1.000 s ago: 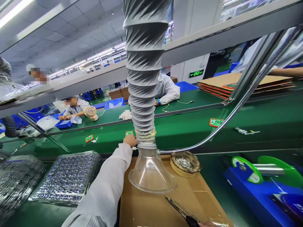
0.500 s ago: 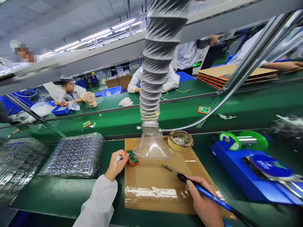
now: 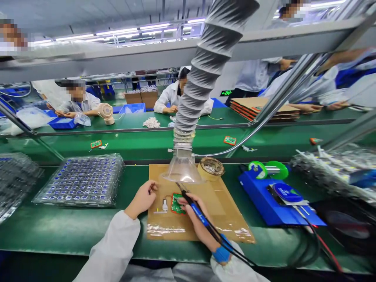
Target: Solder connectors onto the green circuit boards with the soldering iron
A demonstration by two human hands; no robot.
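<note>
My right hand [image 3: 198, 217] is wrapped round a blue-handled soldering iron [image 3: 199, 214], its tip pointing up and left under the clear hood. Its fingertips reach the right side of a green circuit board [image 3: 177, 203] with an orange-red edge, which lies on the brown cardboard sheet [image 3: 211, 196]. Left of the board rests a small white connector piece [image 3: 165, 205], with a thin wire near it. My left hand [image 3: 143, 199] is above the sheet's left edge, its fingers loosely curled with a gap between them and nothing visible in them.
A clear fume hood [image 3: 184, 169] hangs over the sheet. Behind it stands a round tin [image 3: 210, 168]. On the right are a blue soldering station [image 3: 258, 199] and a green solder reel [image 3: 268, 170]; stacked clear trays [image 3: 80, 182] stand left. Co-workers sit beyond the green conveyor [image 3: 141, 147].
My left hand has let go of the connector piece, which now lies on the cardboard. The board is nearer me, and my right hand has brought the iron left to it. The view has shifted.
</note>
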